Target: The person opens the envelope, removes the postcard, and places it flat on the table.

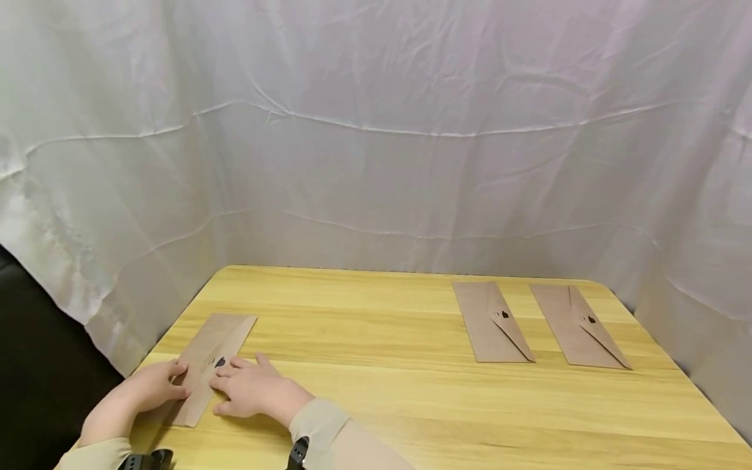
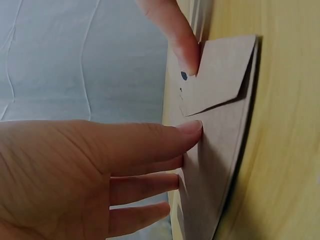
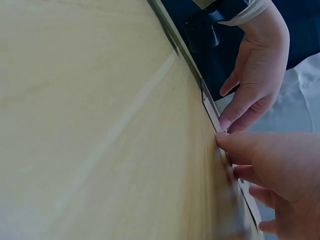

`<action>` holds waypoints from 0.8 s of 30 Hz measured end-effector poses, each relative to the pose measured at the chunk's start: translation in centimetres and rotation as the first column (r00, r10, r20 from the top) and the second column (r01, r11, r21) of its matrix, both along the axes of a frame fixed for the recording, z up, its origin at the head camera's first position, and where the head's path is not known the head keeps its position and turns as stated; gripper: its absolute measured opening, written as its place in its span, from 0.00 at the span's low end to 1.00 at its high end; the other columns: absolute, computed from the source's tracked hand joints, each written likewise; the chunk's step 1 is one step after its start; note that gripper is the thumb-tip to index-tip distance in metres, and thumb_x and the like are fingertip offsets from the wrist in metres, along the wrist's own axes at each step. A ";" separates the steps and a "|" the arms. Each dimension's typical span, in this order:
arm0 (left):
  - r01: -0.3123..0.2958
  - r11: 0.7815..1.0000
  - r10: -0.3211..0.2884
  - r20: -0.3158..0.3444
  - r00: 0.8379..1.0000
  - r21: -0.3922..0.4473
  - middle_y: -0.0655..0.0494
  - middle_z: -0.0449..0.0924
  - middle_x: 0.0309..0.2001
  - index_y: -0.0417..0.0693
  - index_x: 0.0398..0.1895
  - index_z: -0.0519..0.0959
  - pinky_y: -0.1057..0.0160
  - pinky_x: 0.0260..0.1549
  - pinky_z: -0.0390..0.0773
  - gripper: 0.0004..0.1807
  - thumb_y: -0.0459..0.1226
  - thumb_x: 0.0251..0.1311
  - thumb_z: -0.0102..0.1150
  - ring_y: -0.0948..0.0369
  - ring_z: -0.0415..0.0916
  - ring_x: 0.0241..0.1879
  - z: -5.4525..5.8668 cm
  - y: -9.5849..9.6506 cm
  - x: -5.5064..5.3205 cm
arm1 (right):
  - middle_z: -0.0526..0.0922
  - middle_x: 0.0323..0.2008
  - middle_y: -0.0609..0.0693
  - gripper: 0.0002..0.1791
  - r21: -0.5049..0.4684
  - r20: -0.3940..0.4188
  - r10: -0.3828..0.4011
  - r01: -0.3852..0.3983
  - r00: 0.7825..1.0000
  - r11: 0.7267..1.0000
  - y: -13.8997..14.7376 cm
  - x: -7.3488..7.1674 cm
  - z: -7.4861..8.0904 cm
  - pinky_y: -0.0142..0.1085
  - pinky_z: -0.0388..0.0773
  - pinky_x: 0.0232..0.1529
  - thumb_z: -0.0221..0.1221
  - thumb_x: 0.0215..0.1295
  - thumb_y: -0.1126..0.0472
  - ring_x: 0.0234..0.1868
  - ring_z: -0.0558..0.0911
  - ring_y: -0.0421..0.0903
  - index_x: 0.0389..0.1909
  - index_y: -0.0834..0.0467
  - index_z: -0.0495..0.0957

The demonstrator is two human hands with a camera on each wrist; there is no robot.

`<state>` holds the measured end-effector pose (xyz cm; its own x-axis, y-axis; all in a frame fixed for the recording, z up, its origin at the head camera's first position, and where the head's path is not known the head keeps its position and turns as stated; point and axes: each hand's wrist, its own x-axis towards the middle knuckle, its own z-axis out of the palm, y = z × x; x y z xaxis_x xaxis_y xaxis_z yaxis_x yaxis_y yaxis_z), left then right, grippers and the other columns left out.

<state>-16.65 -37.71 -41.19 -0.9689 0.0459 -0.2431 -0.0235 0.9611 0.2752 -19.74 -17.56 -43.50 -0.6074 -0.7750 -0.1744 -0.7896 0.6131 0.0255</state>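
Observation:
A brown paper envelope (image 1: pixel 222 331) lies flat at the left side of the wooden table, a dark printed mark on its triangular flap. My left hand (image 1: pixel 147 390) rests at its left edge; in the left wrist view, the thumb touches the envelope's face (image 2: pixel 212 145), below the flap (image 2: pixel 225 65). From the other side, my right hand (image 1: pixel 255 390) touches the flap near the mark with straight fingertips. In the left wrist view, a finger of that hand presses the flap, whose lower edge stands slightly raised. Seen from the right wrist, the envelope is mostly hidden behind the hands.
Two similar brown envelopes, a nearer one (image 1: pixel 478 326) and one farther right (image 1: pixel 564 326), lie side by side on the right part of the table (image 1: pixel 376 352). A pale curtain (image 1: pixel 376 183) hangs around the table's back and sides. Something black (image 1: pixel 41 365) stands at the far left.

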 end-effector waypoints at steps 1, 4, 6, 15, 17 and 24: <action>0.000 1.000 0.000 0.001 1.000 0.002 0.19 0.66 0.59 0.21 0.58 0.70 0.36 0.55 0.69 0.37 0.46 0.57 0.65 0.28 0.66 0.59 -0.1 -0.1 0.1 | 0.51 0.72 0.21 0.29 0.004 -0.013 0.004 -0.004 1.000 1.000 -0.2 0.0 -0.1 0.42 0.52 0.76 0.43 0.69 0.31 0.76 0.48 0.28 0.70 0.23 0.54; -0.001 1.000 0.001 0.013 1.000 0.018 0.18 0.64 0.60 0.22 0.59 0.69 0.35 0.56 0.68 0.39 0.47 0.57 0.66 0.27 0.64 0.60 -0.2 -0.4 0.1 | 0.51 0.72 0.21 0.28 0.015 -0.038 0.017 -0.017 0.999 1.000 -0.6 -0.2 -0.3 0.41 0.52 0.76 0.42 0.69 0.31 0.76 0.47 0.28 0.70 0.23 0.53; -0.002 1.000 0.001 0.023 1.000 0.027 0.19 0.63 0.61 0.22 0.60 0.69 0.35 0.56 0.68 0.40 0.48 0.57 0.66 0.27 0.63 0.60 -0.2 -0.5 0.1 | 0.50 0.72 0.20 0.28 0.018 -0.036 0.028 -0.027 0.999 0.999 -0.9 -0.3 -0.4 0.41 0.52 0.76 0.41 0.70 0.31 0.76 0.46 0.28 0.70 0.22 0.53; 0.000 1.000 0.000 -0.016 1.000 0.024 0.22 0.64 0.63 0.28 0.59 0.73 0.30 0.56 0.64 0.41 0.53 0.54 0.67 0.23 0.55 0.62 -0.7 -1.2 0.4 | 0.49 0.71 0.18 0.25 0.048 -0.073 0.111 -0.108 0.991 0.993 -2.1 -0.3 -0.6 0.39 0.50 0.76 0.37 0.73 0.35 0.76 0.44 0.27 0.70 0.21 0.51; 0.000 0.999 0.001 -0.026 1.000 0.035 0.23 0.64 0.63 0.28 0.59 0.74 0.29 0.56 0.63 0.40 0.53 0.54 0.67 0.22 0.52 0.63 -0.6 -1.3 0.4 | 0.49 0.71 0.17 0.25 0.058 -0.072 0.131 -0.127 0.989 0.990 -2.3 -0.3 -0.6 0.38 0.48 0.77 0.36 0.74 0.36 0.76 0.43 0.26 0.70 0.21 0.50; 0.001 0.998 0.000 -0.024 1.000 0.060 0.23 0.60 0.65 0.27 0.60 0.72 0.28 0.57 0.61 0.41 0.52 0.53 0.68 0.22 0.51 0.63 -0.3 -1.5 0.3 | 0.51 0.71 0.17 0.25 0.047 -0.077 0.149 -0.145 0.986 0.988 -2.7 -0.4 -0.4 0.38 0.48 0.77 0.37 0.75 0.38 0.76 0.43 0.27 0.71 0.22 0.52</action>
